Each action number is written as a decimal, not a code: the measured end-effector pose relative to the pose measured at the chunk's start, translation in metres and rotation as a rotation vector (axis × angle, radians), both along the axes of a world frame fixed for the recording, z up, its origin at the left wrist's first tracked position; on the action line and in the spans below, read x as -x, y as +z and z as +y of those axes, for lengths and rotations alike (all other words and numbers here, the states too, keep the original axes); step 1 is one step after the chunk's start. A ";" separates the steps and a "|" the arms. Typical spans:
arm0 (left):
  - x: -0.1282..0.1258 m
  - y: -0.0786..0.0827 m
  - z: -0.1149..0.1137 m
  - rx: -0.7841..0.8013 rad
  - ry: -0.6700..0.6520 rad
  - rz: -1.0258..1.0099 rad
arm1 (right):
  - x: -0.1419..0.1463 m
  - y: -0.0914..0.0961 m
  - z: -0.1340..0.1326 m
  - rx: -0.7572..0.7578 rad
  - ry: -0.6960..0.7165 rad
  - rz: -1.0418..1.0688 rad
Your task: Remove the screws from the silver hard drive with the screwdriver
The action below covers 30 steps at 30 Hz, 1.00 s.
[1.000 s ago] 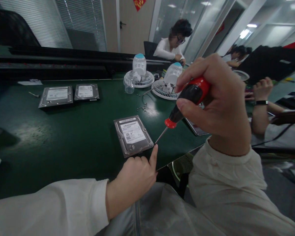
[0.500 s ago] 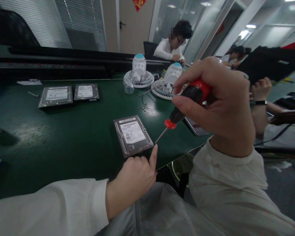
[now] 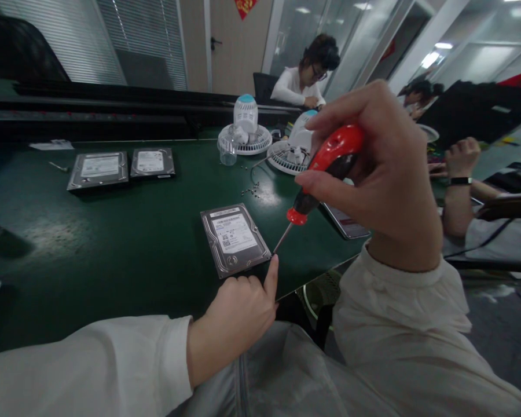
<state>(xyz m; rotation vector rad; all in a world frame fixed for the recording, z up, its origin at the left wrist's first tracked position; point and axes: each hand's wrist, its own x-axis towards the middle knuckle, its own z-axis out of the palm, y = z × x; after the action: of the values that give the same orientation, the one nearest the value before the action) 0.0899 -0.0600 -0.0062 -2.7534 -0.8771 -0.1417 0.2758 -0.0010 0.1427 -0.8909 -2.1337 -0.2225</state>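
A hard drive (image 3: 234, 238) with a white label lies on the green table in front of me. My right hand (image 3: 386, 174) grips a red-and-black screwdriver (image 3: 325, 168) by its handle, fingers and thumb around it. Its thin shaft slants down to the drive's near right corner. My left hand (image 3: 243, 313) rests by the drive's near edge, index finger stretched to that corner beside the screwdriver tip. The remaining fingers of that hand are curled in, and whatever lies inside them is hidden. The screw at the tip is too small to make out.
Two more hard drives (image 3: 99, 168) (image 3: 151, 162) lie at the back left. Several loose screws (image 3: 252, 190) are scattered behind the drive, near a clear cup (image 3: 228, 152) and two white fans (image 3: 245, 124). A phone (image 3: 345, 223) lies behind my right hand. Other people sit farther back.
The screwdriver handle has turned in my right hand, so more of its red side shows. That hand has shifted slightly left. My left hand and the drive have stayed put.
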 end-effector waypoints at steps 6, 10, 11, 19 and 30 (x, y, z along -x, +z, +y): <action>0.002 0.000 0.000 -0.008 0.006 -0.009 | -0.003 -0.003 -0.002 0.067 -0.004 0.064; 0.002 0.000 -0.001 0.004 0.000 0.003 | -0.009 -0.004 -0.004 0.112 0.057 0.036; 0.002 0.000 -0.001 0.006 -0.002 0.005 | -0.010 -0.003 -0.004 0.114 0.067 0.026; 0.002 0.000 -0.001 -0.008 -0.006 0.008 | -0.010 0.003 -0.004 -0.037 -0.046 -0.026; 0.002 0.002 -0.001 0.006 -0.001 -0.002 | -0.002 0.007 -0.002 -0.008 0.019 0.029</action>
<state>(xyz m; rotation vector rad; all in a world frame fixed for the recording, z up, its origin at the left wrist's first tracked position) 0.0879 -0.0608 -0.0043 -2.7595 -0.8781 -0.1424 0.2783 -0.0028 0.1501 -0.8641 -2.1123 -0.2075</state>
